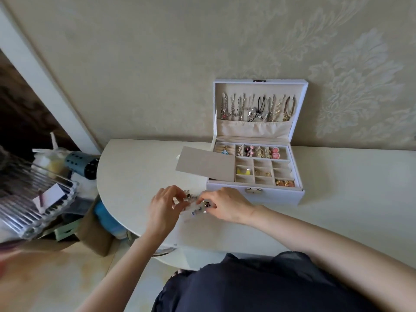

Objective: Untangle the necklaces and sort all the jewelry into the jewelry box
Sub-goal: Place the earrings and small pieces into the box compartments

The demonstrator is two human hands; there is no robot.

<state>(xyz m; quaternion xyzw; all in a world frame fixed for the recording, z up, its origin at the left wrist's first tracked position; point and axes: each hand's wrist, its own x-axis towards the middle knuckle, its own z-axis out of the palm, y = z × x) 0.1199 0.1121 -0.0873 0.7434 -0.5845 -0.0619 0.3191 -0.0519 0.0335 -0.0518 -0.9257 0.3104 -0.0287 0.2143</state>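
A white jewelry box (254, 198) stands open on the white table (337, 188), its lid leaning on the wall. Several necklaces (256, 108) hang in the lid. Earrings and rings fill some of the tray's compartments (263, 167). A beige inner flap (206, 163) lies over the tray's left side. In front of the box, a small clear bag of beaded jewelry (195, 204) sits between my hands. My left hand (163, 206) pinches its left end, and my right hand (225, 206) pinches its right end.
The table's rounded left edge (105, 199) drops to the floor. Left of it are a clear ribbed tray (33, 206), a blue hair dryer (83, 164), a blue roll (105, 216) and a cardboard box (94, 235). The patterned wall stands right behind the box.
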